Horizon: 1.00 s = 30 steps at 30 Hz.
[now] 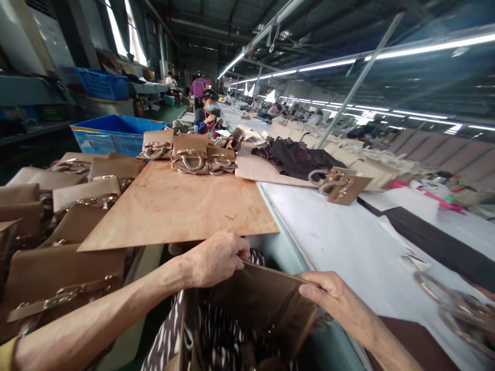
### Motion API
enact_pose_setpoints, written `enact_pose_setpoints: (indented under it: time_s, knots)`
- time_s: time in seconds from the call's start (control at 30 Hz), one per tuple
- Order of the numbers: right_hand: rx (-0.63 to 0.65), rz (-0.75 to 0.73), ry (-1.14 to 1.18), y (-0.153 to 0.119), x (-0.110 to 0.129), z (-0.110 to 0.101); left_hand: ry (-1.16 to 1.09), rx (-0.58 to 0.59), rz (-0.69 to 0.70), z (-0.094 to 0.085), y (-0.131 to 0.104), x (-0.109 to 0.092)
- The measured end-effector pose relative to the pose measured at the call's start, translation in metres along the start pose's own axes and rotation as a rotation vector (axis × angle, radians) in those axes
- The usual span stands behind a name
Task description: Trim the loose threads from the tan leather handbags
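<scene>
A brown handbag (266,296) lies over my lap, its mouth spread wide towards me and its dark inside showing. My left hand (218,260) is closed on the far rim of the bag, fingers curled over the edge. At the right corner of the same rim, my right hand (327,289) pinches the edge between thumb and fingers. Black-and-white patterned cloth (164,337) covers my lap beneath. Just beyond my left hand is a bare brown board (193,206).
Several finished-looking tan handbags (64,275) crowd the left side. More handbags (189,152) stand behind the board, near a blue crate (116,131). On the white table (309,221) are a small handbag (344,185) and dark material (297,157). A masked person (209,111) sits farther back.
</scene>
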State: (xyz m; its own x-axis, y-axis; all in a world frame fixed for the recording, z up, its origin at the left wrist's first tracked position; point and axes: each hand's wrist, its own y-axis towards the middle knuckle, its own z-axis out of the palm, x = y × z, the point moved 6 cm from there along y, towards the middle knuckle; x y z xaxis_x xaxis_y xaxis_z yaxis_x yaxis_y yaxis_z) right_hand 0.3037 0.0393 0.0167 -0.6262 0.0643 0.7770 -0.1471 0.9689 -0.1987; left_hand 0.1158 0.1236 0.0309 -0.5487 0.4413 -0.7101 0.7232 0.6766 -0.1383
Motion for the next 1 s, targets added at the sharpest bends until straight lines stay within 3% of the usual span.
enact_pose_setpoints:
  time_s: [0.2,0.53,1.0]
  knots:
    - [-0.026,0.048,0.031,-0.006,-0.001,0.005,0.008,0.000,-0.004,0.011,0.008,0.007]
    - [0.121,0.076,0.226,0.001,-0.014,0.016,0.013,0.027,-0.008,0.012,0.012,0.003]
    - [-0.047,0.248,0.269,-0.002,-0.041,0.028,0.064,0.112,0.030,0.023,0.011,-0.003]
